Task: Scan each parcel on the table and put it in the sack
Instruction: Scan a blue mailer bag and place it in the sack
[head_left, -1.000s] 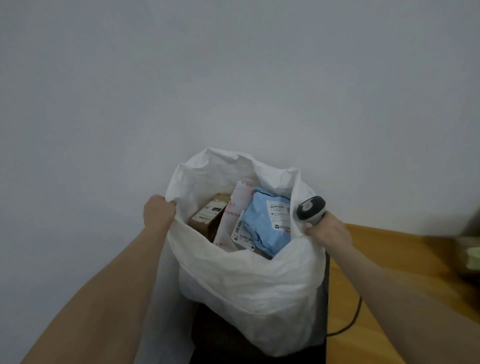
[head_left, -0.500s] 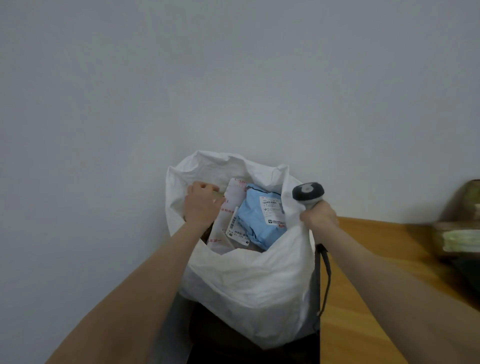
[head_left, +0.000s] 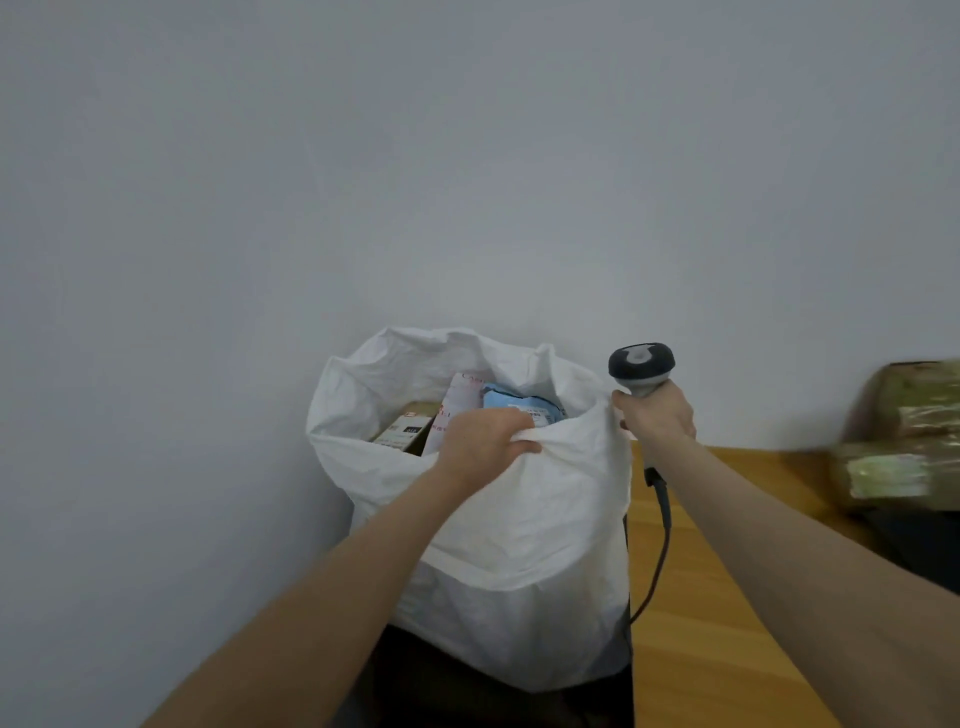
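A white sack stands open to the left of the wooden table. Inside it I see a brown box, a white mailer with red print and a blue parcel. My left hand grips the near rim of the sack. My right hand holds a dark handheld scanner upright and also pinches the sack's right rim. The scanner's cable hangs down beside the sack.
Brownish taped parcels, blurred, lie on the table at the far right. A dark object sits under the sack. A plain grey wall stands close behind.
My left hand moved from the sack's left rim, across the opening, to the near rim and pulled it up. My right hand with the scanner rose slightly; the view swung right.
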